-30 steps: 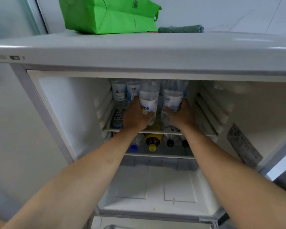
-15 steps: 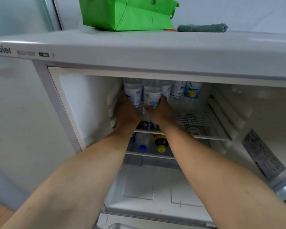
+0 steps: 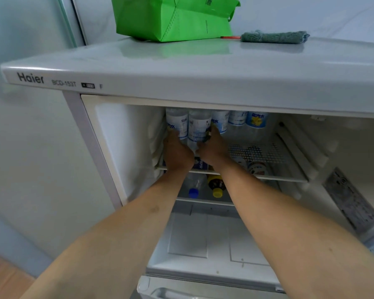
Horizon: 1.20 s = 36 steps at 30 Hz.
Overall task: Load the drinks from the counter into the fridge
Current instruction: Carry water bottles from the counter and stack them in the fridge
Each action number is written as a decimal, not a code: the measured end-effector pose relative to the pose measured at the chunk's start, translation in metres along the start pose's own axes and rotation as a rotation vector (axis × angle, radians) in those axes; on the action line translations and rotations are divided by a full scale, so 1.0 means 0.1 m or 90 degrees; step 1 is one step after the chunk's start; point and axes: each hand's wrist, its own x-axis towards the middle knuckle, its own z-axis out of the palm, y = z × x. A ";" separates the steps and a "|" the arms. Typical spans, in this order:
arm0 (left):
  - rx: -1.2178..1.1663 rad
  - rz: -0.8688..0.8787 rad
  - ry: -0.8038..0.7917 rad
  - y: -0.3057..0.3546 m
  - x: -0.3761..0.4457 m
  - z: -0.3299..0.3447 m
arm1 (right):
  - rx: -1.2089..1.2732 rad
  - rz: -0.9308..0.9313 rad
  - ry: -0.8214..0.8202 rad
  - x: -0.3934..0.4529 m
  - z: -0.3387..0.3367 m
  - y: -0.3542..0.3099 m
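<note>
Fingers: those of the left hand (image 3: 177, 151) are curled round the leftmost bottle (image 3: 177, 124); those of the right hand (image 3: 212, 147) are wrapped round the second bottle (image 3: 199, 126), the thumb lying on its near side.
Held bottles: both are clear with white-and-blue labels, stood upright and touching each other at the far left of the top shelf (image 3: 285, 179), close to the left inner wall.
Other bottles on the top shelf: a third bottle (image 3: 221, 121) is seen just right of the held pair, then a fourth bottle (image 3: 238, 118) and a yellow-label bottle (image 3: 257, 119) farther right, all in a row at the back.
Top shelf: a perforated white panel is seen on its right part, bare of bottles near the front.
Lower shelf: a blue-capped bottle (image 3: 193, 192) and a yellow-capped bottle (image 3: 217, 190) are laid on their sides, caps turned near; more cans or bottles are glimpsed through the shelf at the right, too unclear to name.
Fridge (image 3: 30, 77): the compartment is open, and "Haier" is printed on its front edge.
On the fridge top: a green bag (image 3: 171, 18) is set at the far left, and a grey-green cloth (image 3: 274, 36) is laid well to its right.
Arms: both bare forearms are stretched in from the near side.
</note>
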 end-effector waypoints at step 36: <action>0.002 -0.097 -0.168 -0.51 -2.93 -1.14 | -0.062 0.114 -0.017 -3.06 -1.05 0.83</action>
